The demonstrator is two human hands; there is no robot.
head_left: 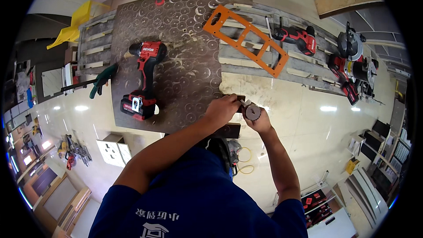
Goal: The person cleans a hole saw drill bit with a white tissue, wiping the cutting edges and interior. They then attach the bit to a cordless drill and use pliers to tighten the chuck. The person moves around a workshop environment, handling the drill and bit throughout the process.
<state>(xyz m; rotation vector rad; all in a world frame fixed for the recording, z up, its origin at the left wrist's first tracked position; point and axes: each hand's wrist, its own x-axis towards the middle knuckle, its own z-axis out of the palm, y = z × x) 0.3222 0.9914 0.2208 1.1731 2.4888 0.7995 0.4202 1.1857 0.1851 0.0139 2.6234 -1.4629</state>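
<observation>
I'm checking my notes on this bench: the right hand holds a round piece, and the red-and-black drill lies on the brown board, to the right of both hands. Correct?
Not quite: the head view shows the drill to the left of both the left hand and the right hand. It does lie on the brown board, and the right hand does hold a round piece.

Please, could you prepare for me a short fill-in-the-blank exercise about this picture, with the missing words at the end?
1. The cordless drill lying on the brown board is red and ____.
2. The flat frame with cut-out openings is ____.
3. The round notched piece is in the person's ____ hand.
4. The person's shirt is ____.

Missing words: black; orange; right; blue.
</observation>
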